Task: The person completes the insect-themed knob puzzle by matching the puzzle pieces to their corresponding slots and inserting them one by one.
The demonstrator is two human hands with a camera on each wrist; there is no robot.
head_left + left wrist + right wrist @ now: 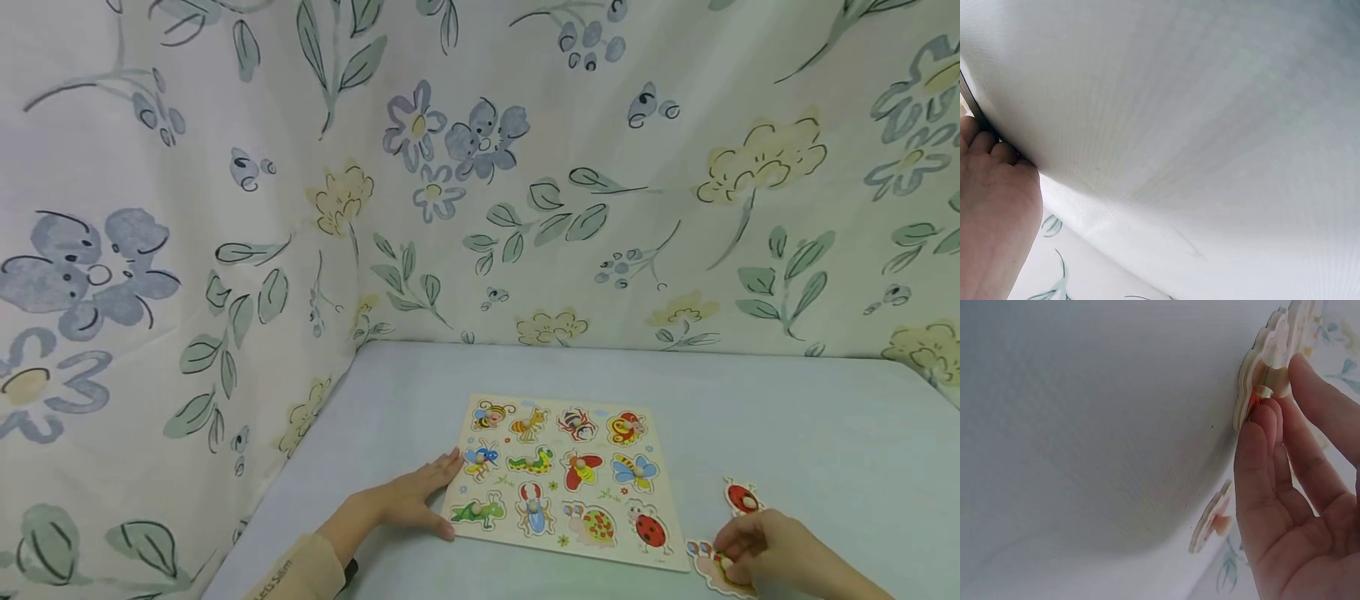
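Note:
A wooden peg puzzle board (566,546) with several insect pictures lies on the table. My left hand (420,492) rests at its left edge, fingers extended along the side and thumb by the near corner. In the left wrist view, part of this hand (997,206) shows beside the board's dark edge. Off the board's near right corner, my right hand (772,550) pinches the knob of a snail puzzle piece (703,562). The right wrist view shows thumb and fingers about the wooden knob (1275,380). Just beyond lies a red ladybug piece (742,497), partly hidden by the hand.
Most board spaces hold knobbed pieces, such as the caterpillar (531,461) and the stag beetle (533,508). The snail space (590,525) and ladybug space (649,530) show no knobs. A flowered curtain (570,208) borders the pale table (787,417) behind and at left.

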